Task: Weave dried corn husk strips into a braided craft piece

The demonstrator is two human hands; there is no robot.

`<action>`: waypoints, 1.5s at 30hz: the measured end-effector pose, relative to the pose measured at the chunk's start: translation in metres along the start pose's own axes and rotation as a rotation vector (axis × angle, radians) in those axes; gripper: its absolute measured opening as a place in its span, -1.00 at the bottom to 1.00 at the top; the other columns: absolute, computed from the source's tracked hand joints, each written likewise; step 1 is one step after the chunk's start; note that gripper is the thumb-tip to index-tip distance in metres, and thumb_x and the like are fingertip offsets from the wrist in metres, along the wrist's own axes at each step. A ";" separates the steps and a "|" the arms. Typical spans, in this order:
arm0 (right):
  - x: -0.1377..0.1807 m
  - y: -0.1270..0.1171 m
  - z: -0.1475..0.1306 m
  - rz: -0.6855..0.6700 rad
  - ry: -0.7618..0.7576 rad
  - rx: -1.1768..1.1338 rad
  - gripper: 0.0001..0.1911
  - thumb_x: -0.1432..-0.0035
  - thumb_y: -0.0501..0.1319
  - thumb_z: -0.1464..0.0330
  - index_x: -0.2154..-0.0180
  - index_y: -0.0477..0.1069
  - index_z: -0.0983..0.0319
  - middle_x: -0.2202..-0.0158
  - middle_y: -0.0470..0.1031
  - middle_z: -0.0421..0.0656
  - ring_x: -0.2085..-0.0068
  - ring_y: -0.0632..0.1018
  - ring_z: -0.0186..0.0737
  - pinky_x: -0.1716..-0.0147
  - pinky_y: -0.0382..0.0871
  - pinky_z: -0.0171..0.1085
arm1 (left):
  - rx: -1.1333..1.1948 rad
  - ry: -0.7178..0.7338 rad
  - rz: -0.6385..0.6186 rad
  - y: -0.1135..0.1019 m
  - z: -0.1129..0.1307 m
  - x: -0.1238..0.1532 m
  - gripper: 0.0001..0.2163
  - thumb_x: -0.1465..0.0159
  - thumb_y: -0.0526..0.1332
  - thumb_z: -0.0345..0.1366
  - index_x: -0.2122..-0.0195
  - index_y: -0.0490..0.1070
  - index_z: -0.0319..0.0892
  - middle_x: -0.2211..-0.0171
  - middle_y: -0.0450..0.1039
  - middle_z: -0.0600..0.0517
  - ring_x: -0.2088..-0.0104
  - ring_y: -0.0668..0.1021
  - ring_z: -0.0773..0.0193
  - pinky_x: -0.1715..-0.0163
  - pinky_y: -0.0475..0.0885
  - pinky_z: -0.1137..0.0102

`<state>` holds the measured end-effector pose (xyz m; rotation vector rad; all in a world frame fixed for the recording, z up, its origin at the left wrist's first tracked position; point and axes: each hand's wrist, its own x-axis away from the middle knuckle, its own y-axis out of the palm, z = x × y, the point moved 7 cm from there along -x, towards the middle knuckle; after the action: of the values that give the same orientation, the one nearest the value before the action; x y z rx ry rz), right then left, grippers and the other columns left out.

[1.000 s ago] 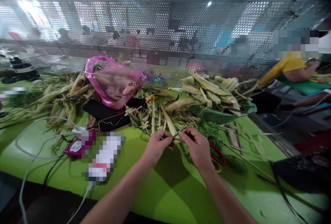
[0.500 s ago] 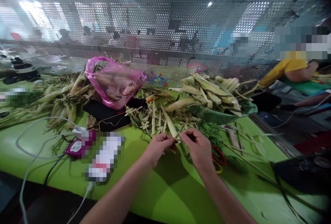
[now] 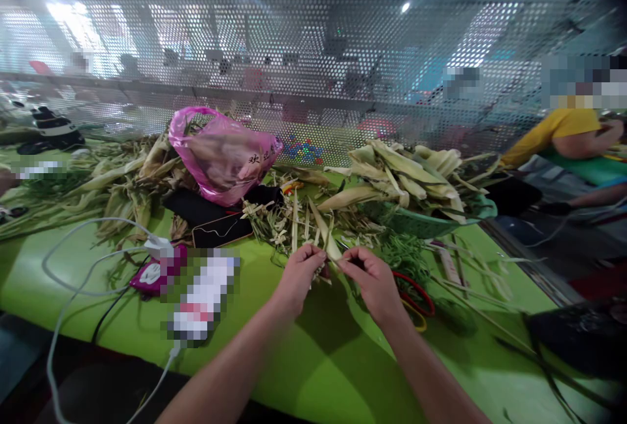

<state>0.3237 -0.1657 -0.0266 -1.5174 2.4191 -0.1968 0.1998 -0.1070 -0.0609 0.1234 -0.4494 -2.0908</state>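
A pale corn husk (image 3: 322, 227) stands up between my hands, its pointed tip aimed away from me. My left hand (image 3: 304, 274) pinches its lower end, where short husk ends stick out below the fingers. From the other side, my right hand (image 3: 367, 277) grips the same husk between thumb and forefinger. Beyond the fingers lie cut husk scraps (image 3: 274, 225). A bundle of green strands (image 3: 405, 254) sits just past my right hand, and scissors with red and yellow handles (image 3: 416, 296) lie by my right wrist, partly hidden.
A green basket (image 3: 416, 218) heaped with dried husks stands back right. A pink plastic bag (image 3: 220, 156), a dark phone (image 3: 220, 231), a purple power strip (image 3: 159, 274) and a charging phone (image 3: 206, 293) lie left. A perforated metal screen (image 3: 294, 51) closes the back. A person in yellow (image 3: 578, 123) sits right.
My hands have drawn slightly closer together on the husk, and the right fingers have shifted a little lower. The whole view has moved slightly, so things appear further right.
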 end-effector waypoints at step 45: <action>0.000 -0.027 -0.008 0.267 -0.089 0.067 -0.75 -0.06 0.27 0.18 0.48 0.34 0.21 0.57 0.28 -0.28 0.52 0.26 -0.32 0.52 0.15 -0.33 | -0.287 0.028 -0.060 0.006 -0.006 0.000 -0.85 -0.19 0.13 -0.24 0.48 0.28 -0.17 0.60 0.31 0.12 0.56 0.40 0.37 0.47 0.31 0.45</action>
<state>0.3447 -0.1781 -0.0120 -1.1360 2.4843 -0.1493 0.2062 -0.1117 -0.0644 -0.0030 -0.1272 -2.1858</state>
